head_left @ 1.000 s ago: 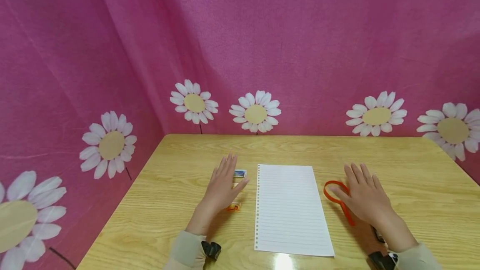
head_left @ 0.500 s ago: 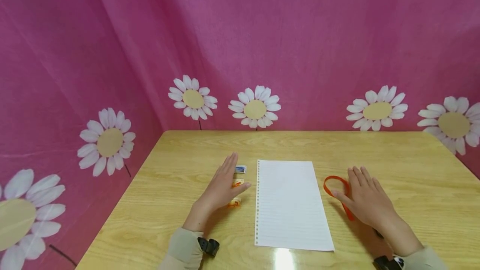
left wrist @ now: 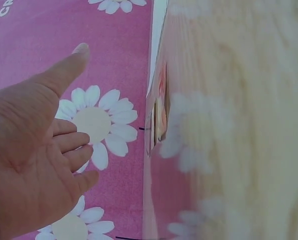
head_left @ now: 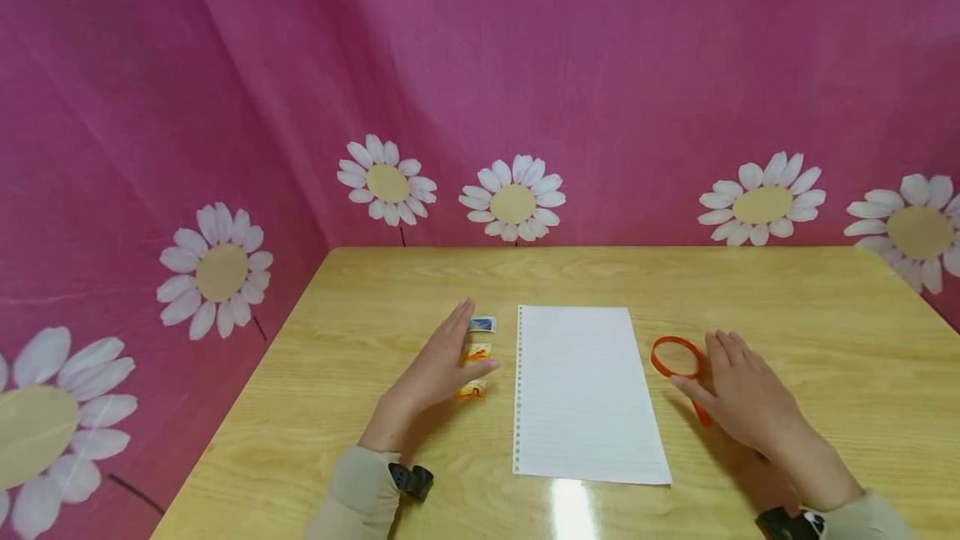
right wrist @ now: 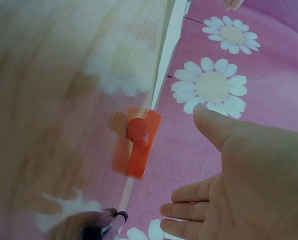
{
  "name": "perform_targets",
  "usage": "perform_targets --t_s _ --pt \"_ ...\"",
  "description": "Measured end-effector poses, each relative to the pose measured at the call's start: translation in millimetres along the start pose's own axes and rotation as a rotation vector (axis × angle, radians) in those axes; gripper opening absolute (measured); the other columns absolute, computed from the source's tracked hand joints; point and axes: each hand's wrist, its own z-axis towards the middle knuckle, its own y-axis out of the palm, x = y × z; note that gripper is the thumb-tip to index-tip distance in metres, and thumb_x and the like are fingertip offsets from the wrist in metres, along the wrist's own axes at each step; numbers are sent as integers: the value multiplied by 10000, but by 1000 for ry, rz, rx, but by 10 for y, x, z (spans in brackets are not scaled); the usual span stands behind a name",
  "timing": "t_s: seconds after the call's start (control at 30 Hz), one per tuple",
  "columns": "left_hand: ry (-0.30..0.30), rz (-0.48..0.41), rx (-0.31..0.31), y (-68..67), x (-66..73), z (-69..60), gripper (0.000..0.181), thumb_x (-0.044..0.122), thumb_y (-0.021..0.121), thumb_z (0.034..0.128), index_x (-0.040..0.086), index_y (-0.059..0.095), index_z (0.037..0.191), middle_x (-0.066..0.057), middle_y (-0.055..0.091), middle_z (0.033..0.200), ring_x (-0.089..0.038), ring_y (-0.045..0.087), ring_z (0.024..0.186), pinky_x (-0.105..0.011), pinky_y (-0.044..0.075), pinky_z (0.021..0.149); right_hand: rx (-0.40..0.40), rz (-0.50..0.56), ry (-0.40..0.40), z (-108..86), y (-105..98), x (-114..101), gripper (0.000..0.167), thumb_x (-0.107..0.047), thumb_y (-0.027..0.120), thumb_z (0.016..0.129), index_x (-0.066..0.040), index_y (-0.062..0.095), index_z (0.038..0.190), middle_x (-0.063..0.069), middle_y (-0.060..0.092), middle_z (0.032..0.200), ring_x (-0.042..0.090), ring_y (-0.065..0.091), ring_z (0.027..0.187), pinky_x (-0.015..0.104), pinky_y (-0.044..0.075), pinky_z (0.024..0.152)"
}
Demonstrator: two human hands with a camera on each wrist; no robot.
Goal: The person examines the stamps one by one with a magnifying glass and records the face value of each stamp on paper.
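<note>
Deep-pink cloth printed with white-petalled daisies stands behind and to the left of your bench, with white letters, "CR" being the legible part, showing on it in the left wrist view. Your bench is pale, wood-grained and glossy enough to mirror the flowers. On it you have a white ruled sheet of paper, punched with small holes down its left edge. To its left lie a small rectangular blue-and-white card and, below that, two small yellow-and-orange rectangles, their print too small to read. To its right is a flat, glossy red-orange ring with a straight handle. Your left hand is above the bench, partly covering the card and rectangles; your right hand is beside the ring, its thumb overlapping it in the head view. On both hands your fingers are extended and relaxed, thumbs spread away. Black devices sit at your beige cuffs.
</note>
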Motion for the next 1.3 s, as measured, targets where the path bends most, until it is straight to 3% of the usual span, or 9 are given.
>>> perform_targets --t_s 0.27,0.57,0.77,0.93,1.07,1.3 --pt "-12 -16 -7 -19 -6 -49 978 420 727 861 77 145 1569 -101 178 1644 -279 190 1522 -479 230 1207 12 -11 -12 -43 0 -2 912 -503 627 910 222 322 1370 431 368 1398 572 347 1285 661 327 1055" --pt "-80 -58 -19 -2 -64 -110 955 405 740 850 148 170 1573 -57 224 1636 -265 246 1507 -478 261 1194 78 -62 -48 -85 31 -40 850 -415 742 840 211 404 1306 415 469 1310 551 458 1194 633 413 986" --pt "-41 -67 11 -7 -92 -141 859 345 763 841 121 294 1524 -91 364 1560 -303 393 1418 -487 336 1153 84 -60 -57 -117 39 -52 771 -359 778 816 199 450 1234 390 532 1186 538 506 1103 631 444 928" --pt "12 -57 41 -9 -103 -163 683 293 770 836 96 440 1401 -94 514 1360 -258 551 1214 -422 471 1044 116 -100 -81 -136 51 -44 697 -332 819 768 177 498 1119 318 568 1000 468 554 924 579 485 810" --pt "36 -45 49 4 -122 -179 581 259 769 840 62 509 1321 -80 557 1221 -210 572 1070 -379 510 954 129 -105 -88 -145 67 -35 628 -322 834 744 132 512 1034 238 551 887 394 538 813 537 482 717" --pt "59 -57 46 16 -159 -207 431 220 782 828 41 576 1161 -76 575 1070 -176 535 930 -310 481 830 106 -90 -73 -156 65 -46 578 -322 831 753 100 512 988 200 533 862 369 524 804 515 481 686"
